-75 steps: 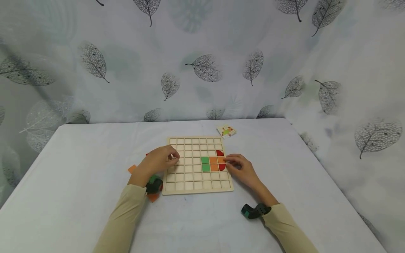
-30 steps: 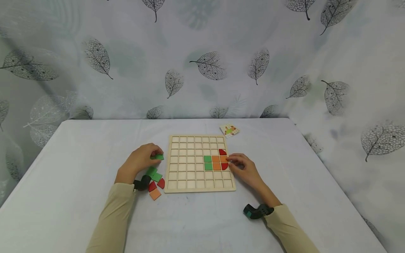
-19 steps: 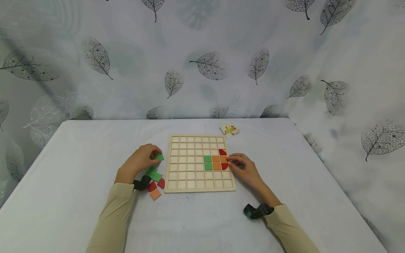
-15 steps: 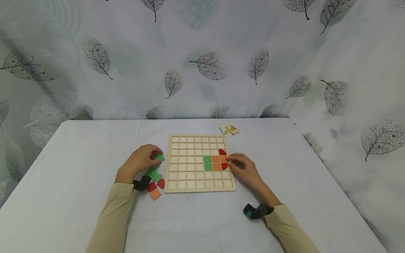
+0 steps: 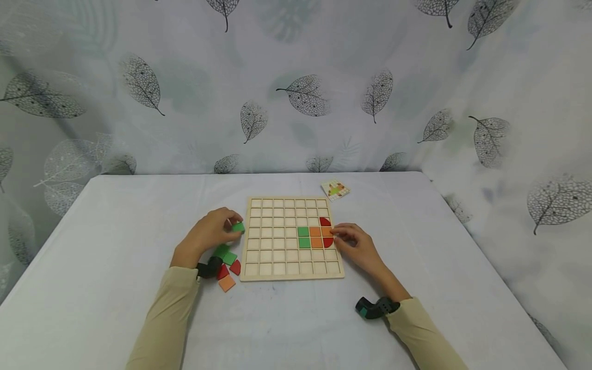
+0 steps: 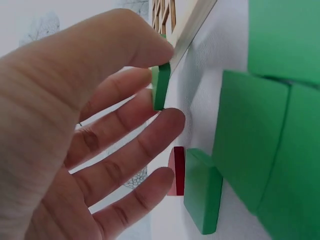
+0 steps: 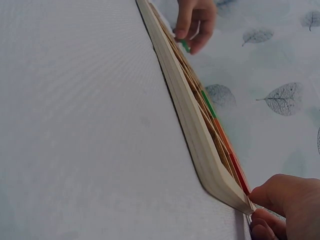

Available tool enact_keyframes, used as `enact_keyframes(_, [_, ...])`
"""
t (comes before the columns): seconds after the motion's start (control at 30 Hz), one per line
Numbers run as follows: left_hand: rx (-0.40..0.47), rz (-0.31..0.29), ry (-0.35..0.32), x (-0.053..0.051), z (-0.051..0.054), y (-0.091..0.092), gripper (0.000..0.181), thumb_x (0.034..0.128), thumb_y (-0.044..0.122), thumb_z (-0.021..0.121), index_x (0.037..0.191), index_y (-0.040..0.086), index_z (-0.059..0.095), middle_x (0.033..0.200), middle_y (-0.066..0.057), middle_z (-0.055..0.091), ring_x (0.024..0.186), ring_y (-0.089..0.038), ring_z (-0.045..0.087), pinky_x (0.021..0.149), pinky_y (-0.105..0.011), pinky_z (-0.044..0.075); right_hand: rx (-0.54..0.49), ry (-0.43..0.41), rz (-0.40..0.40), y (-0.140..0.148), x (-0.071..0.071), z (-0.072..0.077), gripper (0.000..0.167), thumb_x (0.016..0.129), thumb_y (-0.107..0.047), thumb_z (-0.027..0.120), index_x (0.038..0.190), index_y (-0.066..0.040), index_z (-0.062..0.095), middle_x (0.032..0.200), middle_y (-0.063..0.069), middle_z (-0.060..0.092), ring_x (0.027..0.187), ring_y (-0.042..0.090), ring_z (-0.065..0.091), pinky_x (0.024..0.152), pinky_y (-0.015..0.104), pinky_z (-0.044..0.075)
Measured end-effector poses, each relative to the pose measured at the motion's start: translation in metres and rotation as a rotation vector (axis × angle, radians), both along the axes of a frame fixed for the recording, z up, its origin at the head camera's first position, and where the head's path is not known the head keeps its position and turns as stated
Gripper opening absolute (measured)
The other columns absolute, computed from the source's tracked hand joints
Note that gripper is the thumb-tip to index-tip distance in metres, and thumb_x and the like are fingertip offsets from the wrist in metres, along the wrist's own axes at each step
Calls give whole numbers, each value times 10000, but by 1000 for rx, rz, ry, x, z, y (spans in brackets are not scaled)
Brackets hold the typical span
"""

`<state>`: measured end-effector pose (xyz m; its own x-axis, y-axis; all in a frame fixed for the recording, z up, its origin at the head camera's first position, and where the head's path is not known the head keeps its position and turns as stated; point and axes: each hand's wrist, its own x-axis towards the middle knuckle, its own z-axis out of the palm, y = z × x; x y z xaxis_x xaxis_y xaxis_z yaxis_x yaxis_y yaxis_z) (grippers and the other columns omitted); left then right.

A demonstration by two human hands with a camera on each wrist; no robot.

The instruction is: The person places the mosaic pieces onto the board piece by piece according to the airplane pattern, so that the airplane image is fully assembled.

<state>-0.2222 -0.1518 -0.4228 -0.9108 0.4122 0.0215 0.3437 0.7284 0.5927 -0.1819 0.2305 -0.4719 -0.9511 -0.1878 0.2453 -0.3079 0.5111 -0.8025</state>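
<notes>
Between thumb and fingers, my left hand [image 5: 208, 232] pinches a green square tile [image 5: 238, 227] just off the left edge of a wooden grid board [image 5: 279, 243]. The left wrist view shows this green tile [image 6: 161, 85] tilted on edge beside the board's rim. My right hand [image 5: 357, 247] grips the board's right edge with thumb and fingertips. On the board's right side sit two green squares [image 5: 303, 237], several orange squares [image 5: 316, 237] and two red rounded tiles [image 5: 325, 222]. The right wrist view has my right hand [image 7: 282, 207] at the board's corner.
Loose green tiles [image 5: 229, 258], red tiles [image 5: 235, 267] and an orange square [image 5: 226, 283] lie left of the board, partly under the left wrist. A small pattern card [image 5: 335, 189] lies behind the board's right corner. White cloth [image 5: 296, 324] covers the table.
My left hand has left the board's left side, gone to the loose tiles and picked up a green square. Lately it has shifted slightly toward the board. The right hand keeps its hold.
</notes>
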Motion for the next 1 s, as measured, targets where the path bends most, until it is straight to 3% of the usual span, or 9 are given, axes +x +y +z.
enact_keyframes(0.3, [25, -71, 32, 0, 2, 10, 275, 845, 99, 709, 1093, -9, 665, 1025, -101, 639, 926, -259, 607, 779, -387, 503, 0, -8, 0, -1, 0, 2, 222, 915, -34, 658, 1132, 4, 693, 1213, 159, 608, 962, 250, 600, 827, 266, 491])
enact_keyframes(0.57, [13, -146, 60, 2, 0, 19, 257, 843, 104, 693, 1080, 9, 670, 1011, -74, 619, 924, -250, 599, 793, -380, 491, 4, 5, 15, -12, 12, 26, 216, 902, 56, 623, 1105, 121, 653, 1190, 276, 582, 952, 385, 597, 820, 345, 512])
enact_keyframes(0.8, [-6, -171, 120, 5, 0, 26, 247, 845, 100, 691, 1076, 12, 673, 997, -78, 624, 901, -240, 605, 804, -385, 500, 20, 11, 2, -3, 2, 4, 219, 924, -38, 646, 1131, 19, 688, 1211, 173, 605, 969, 254, 602, 827, 263, 497])
enact_keyframes(1.0, [-10, -187, 110, 8, 2, 33, 252, 845, 115, 670, 1084, 34, 679, 1002, -64, 617, 896, -227, 602, 789, -368, 493, 4, -14, 7, 1, 0, 1, 221, 918, -66, 657, 1129, -12, 697, 1220, 142, 604, 975, 206, 595, 831, 225, 488])
